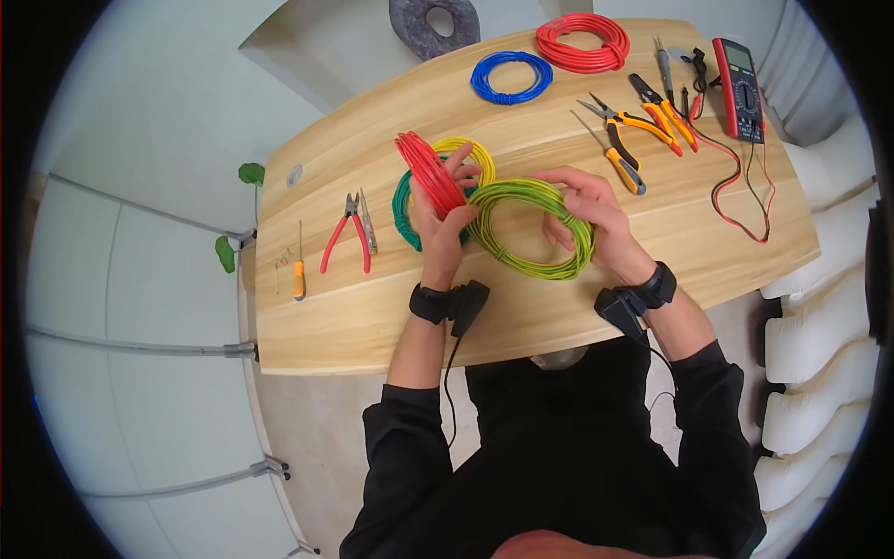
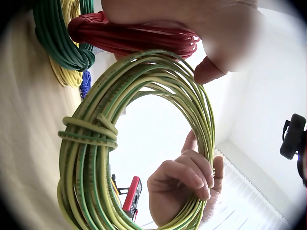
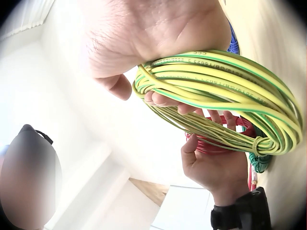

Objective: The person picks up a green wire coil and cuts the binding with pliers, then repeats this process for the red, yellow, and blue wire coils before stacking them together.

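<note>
My left hand point(image 1: 438, 238) grips a coil of red wire point(image 1: 430, 172), its thumb toward the neighbouring coil. My right hand point(image 1: 601, 219) holds a coil of yellow-green striped wire point(image 1: 551, 271), fingers curled round its right side. That coil hangs tilted above the table, and its left edge overlaps the left thumb in the head view. In the left wrist view a short turn of the same wire binds the striped coil point(image 2: 86, 163). Behind the left hand lie a green wire coil point(image 1: 402, 216) and a yellow wire coil point(image 1: 482, 156), both partly hidden.
Farther back on the wooden table point(image 1: 326, 326) lie a blue coil point(image 1: 484, 91) and another red coil point(image 1: 582, 65). At right are a multimeter point(image 1: 740, 88) with leads, pliers point(image 1: 638, 121) and a screwdriver point(image 1: 624, 168). Red-handled cutters point(image 1: 347, 233) and another screwdriver point(image 1: 299, 275) lie left.
</note>
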`<state>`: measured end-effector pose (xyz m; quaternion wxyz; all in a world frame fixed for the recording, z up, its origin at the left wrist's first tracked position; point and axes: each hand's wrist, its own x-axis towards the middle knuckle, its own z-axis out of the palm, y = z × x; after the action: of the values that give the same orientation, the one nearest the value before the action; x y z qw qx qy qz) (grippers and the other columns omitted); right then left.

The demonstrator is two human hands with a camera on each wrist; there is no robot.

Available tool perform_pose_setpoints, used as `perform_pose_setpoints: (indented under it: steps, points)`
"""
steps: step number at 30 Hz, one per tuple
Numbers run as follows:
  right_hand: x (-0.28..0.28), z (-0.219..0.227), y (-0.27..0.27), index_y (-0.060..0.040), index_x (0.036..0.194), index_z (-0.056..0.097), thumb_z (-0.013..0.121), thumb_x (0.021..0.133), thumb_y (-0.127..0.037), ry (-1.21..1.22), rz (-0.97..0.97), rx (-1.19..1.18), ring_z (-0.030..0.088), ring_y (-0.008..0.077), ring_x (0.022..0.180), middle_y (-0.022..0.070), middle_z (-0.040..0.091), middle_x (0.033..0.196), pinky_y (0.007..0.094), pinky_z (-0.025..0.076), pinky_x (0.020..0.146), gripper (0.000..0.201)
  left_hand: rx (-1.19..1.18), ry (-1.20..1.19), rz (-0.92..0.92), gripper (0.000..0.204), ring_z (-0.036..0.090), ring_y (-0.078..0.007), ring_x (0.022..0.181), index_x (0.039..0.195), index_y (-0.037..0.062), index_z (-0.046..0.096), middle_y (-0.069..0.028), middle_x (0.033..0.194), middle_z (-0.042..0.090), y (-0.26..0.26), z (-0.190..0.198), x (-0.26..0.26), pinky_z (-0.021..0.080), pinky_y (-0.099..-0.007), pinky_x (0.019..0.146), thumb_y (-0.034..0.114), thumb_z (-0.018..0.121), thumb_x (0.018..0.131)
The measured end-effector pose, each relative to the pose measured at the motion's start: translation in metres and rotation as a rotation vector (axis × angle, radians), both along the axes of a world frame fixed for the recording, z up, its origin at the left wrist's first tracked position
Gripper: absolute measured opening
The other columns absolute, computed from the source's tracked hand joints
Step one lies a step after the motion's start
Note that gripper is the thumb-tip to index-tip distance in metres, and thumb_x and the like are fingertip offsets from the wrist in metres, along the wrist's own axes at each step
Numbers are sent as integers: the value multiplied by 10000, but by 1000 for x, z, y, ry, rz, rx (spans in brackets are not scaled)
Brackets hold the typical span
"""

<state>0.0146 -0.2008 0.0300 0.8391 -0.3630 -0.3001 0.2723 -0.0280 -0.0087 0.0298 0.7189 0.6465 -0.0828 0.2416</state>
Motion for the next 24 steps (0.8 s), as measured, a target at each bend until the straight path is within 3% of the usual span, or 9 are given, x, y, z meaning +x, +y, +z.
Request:
perform_pose_setpoints:
  steps: [6, 12, 14, 15, 17, 18, 20, 21, 24]
  points:
    - [5, 8, -3, 82, 1152, 445, 466, 821, -246, 53, -128, 9, 395, 117, 391, 31, 426, 499, 263, 363, 474, 467, -55, 61, 46, 562, 561, -161, 904, 1227, -3, 250, -179, 1207, 489, 1, 0, -4, 466, -228, 684, -40, 477, 714]
    - [19, 6, -10, 61, 1189, 416, 412, 838, -269, 142, -171, 85, 345, 107, 381, 2, 357, 489, 266, 356, 496, 481, 21, 81, 271, 287, 484, -57, 536, 1095, -11, 353, -113, 964, 585, -8, 6, -6, 358, -143, 439, 58, 470, 843]
    - [23, 6, -11, 43, 1209, 405, 399, 842, -266, 127, -192, 129, 339, 109, 393, 0, 345, 497, 266, 355, 515, 480, 357, -39, 452, 221, 512, -99, 553, 1050, -14, 403, -103, 929, 595, -2, 1, -4, 393, -204, 459, 52, 468, 849]
    - [25, 5, -12, 43, 1209, 405, 399, 842, -266, 128, -197, 125, 339, 109, 393, 0, 345, 497, 266, 355, 515, 480, 353, -38, 447, 221, 512, -99, 553, 1050, -14, 403, -103, 929, 595, 0, 1, -3, 393, -204, 459, 52, 468, 849]
    - [29, 3, -13, 26, 1222, 400, 392, 846, -264, 134, -232, 100, 341, 113, 405, 1, 347, 504, 265, 354, 527, 476, 791, -86, 549, 198, 574, -288, 618, 994, -27, 435, -150, 859, 599, 5, 4, -1, 434, -382, 601, 49, 500, 824]
    - [30, 1, -14, 26, 1222, 400, 392, 846, -264, 128, -239, 90, 341, 113, 405, 1, 347, 504, 265, 354, 527, 476, 778, -89, 544, 198, 574, -288, 618, 994, -27, 435, -150, 859, 599, 7, 1, -1, 434, -382, 601, 49, 500, 824]
    - [33, -1, -15, 15, 1220, 405, 389, 847, -262, 150, -211, 131, 344, 116, 409, 3, 350, 506, 268, 353, 531, 465, 873, 226, 508, 229, 565, -384, 677, 986, -17, 445, -181, 775, 593, 12, -8, 0, 423, -453, 646, 98, 536, 810]
    - [33, -1, -16, 11, 1209, 414, 383, 848, -262, 154, -202, 136, 344, 116, 411, 3, 347, 504, 271, 353, 529, 453, 1058, 318, 547, 249, 569, -388, 695, 980, -3, 451, -183, 726, 596, 13, -10, 1, 423, -460, 666, 145, 551, 807]
    - [33, 0, -17, 15, 1183, 432, 378, 847, -248, 205, -131, 215, 364, 126, 411, 13, 355, 501, 289, 372, 520, 430, 1176, 558, 437, 259, 574, -376, 731, 977, -2, 475, -183, 802, 600, 13, -11, -1, 437, -442, 689, 169, 561, 803]
